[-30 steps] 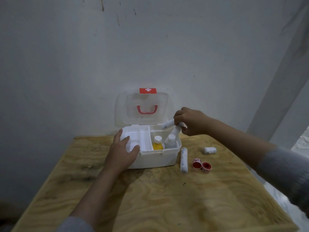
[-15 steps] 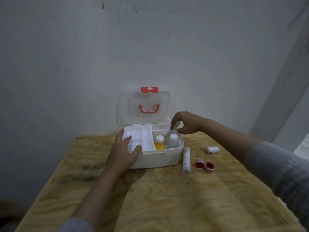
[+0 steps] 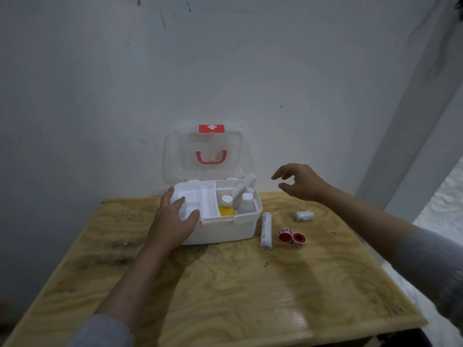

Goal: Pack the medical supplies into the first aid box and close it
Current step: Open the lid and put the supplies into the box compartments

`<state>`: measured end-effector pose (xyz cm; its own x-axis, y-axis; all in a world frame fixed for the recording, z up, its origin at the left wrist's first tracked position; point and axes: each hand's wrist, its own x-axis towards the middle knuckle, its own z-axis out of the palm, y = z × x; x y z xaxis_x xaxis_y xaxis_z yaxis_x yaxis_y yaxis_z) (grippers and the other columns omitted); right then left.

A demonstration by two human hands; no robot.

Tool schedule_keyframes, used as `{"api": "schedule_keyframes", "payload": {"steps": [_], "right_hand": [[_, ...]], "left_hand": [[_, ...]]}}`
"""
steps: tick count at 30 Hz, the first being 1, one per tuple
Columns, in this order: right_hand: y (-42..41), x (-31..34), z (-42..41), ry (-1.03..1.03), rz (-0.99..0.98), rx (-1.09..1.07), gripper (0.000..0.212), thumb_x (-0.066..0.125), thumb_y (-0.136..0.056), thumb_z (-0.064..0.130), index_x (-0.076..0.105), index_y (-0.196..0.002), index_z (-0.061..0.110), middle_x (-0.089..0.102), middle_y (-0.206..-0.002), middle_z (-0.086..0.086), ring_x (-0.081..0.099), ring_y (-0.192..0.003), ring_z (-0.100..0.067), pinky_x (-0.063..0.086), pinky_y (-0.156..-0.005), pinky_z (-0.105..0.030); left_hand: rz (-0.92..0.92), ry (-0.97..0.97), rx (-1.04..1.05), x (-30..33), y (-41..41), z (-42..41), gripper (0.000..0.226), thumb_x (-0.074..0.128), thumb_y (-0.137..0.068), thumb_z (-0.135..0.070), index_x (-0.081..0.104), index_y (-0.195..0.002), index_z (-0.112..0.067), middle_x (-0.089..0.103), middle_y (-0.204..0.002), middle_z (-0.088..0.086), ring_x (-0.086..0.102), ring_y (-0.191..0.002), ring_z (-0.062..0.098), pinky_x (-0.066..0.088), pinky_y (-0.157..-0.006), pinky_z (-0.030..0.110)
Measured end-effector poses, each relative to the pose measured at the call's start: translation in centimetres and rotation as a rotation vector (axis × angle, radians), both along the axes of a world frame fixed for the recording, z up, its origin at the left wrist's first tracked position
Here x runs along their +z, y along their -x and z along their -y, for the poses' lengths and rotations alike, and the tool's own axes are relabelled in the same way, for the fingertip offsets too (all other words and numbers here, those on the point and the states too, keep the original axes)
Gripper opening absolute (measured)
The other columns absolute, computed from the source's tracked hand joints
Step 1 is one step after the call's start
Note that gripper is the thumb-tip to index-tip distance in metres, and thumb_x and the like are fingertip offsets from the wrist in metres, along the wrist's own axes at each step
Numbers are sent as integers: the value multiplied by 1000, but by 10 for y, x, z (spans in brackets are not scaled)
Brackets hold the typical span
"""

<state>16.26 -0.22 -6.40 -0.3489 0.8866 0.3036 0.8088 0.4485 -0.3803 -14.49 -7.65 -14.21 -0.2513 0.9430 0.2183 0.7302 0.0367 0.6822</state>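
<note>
A white first aid box [image 3: 225, 229] stands open on the wooden table, its clear lid [image 3: 208, 156] upright with a red handle. Inside its right part are a yellow bottle [image 3: 226, 209], a white bottle [image 3: 246, 201] and a white tube [image 3: 243, 186] leaning out over the rim. My left hand [image 3: 175, 219] grips the box's front left corner. My right hand [image 3: 300, 181] hovers to the right of the box, fingers apart and empty. On the table lie a long bandage roll [image 3: 266, 230], two red tape rolls [image 3: 292, 237] and a small white roll [image 3: 303, 215].
The table [image 3: 225, 284] stands against a white wall. A white post [image 3: 411, 136] rises at the right. The table's right edge drops off near my right forearm.
My right hand has let go of the white tube, which now leans inside the box. The hand has pulled back to the right and opened. My left hand has stayed on the box.
</note>
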Motion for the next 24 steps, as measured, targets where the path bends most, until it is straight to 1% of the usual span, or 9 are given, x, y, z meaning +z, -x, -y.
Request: {"api": "schedule_keyframes", "payload": {"steps": [3, 4, 6, 8, 11, 13, 15, 19, 24], "right_hand": [[-4, -6, 2, 7, -86, -30, 19, 64, -83, 11, 67, -102, 14, 69, -106, -4, 63, -88, -14, 45, -69, -13], [0, -7, 2, 4, -133, -37, 18, 64, -83, 12, 67, -101, 14, 70, -103, -4, 64, -85, -13, 46, -68, -12], [12, -9, 0, -3, -234, -53, 16, 66, -82, 15, 68, -99, 14, 71, -97, -3, 65, -80, -12, 50, -67, -16], [27, -12, -5, 9, -328, -79, 20, 69, -80, 20, 68, -99, 14, 70, -93, -2, 65, -78, -13, 53, -69, -22], [48, -19, -15, 44, -421, -122, 33, 73, -76, 28, 66, -104, 12, 67, -90, -1, 64, -80, -15, 49, -64, -18], [59, -24, -21, 55, -456, -145, 34, 74, -76, 27, 66, -104, 11, 66, -89, -1, 63, -80, -14, 50, -67, -20], [66, -26, -25, 47, -465, -169, 27, 72, -77, 22, 68, -102, 10, 68, -90, -5, 62, -80, -14, 52, -74, -25], [72, -22, -27, 10, -449, -138, 18, 66, -78, 10, 72, -95, 7, 73, -93, -10, 63, -78, -14, 53, -78, -26], [79, -18, -27, 49, -248, -75, 20, 63, -82, 10, 72, -98, 6, 71, -103, -9, 60, -79, -12, 49, -73, -24]], "left_hand": [[0, -1, 8, 1, -1, 1, 63, 60, -86, -45, 44, -140, -16, 15, -160, -4, 30, -141, 26, 39, -105, 47], [-1, 0, 11, 2, -1, 1, 63, 60, -86, -45, 45, -140, -16, 16, -160, -4, 30, -141, 26, 39, -106, 47], [-7, 4, 16, 2, -2, 1, 63, 60, -86, -45, 45, -140, -16, 15, -160, -3, 30, -141, 26, 39, -106, 47], [-9, 4, 19, 2, -2, 1, 63, 60, -86, -45, 45, -140, -17, 15, -160, -4, 30, -141, 26, 39, -106, 47], [-1, 1, 19, 3, -2, 2, 63, 60, -86, -45, 45, -140, -17, 15, -160, -5, 29, -141, 25, 38, -106, 45], [6, -2, 12, 2, -2, 3, 63, 60, -86, -45, 45, -141, -17, 14, -160, -5, 29, -141, 25, 39, -106, 45], [11, -3, 5, 2, -2, 3, 63, 60, -86, -45, 45, -141, -17, 14, -160, -6, 29, -141, 24, 39, -106, 44], [18, -21, -9, 1, 0, 3, 63, 61, -86, -44, 47, -139, -14, 14, -159, -6, 28, -142, 22, 36, -108, 42], [21, -27, -13, 0, 1, 2, 63, 61, -86, -44, 47, -139, -13, 15, -159, -6, 28, -142, 23, 36, -108, 42]]}}
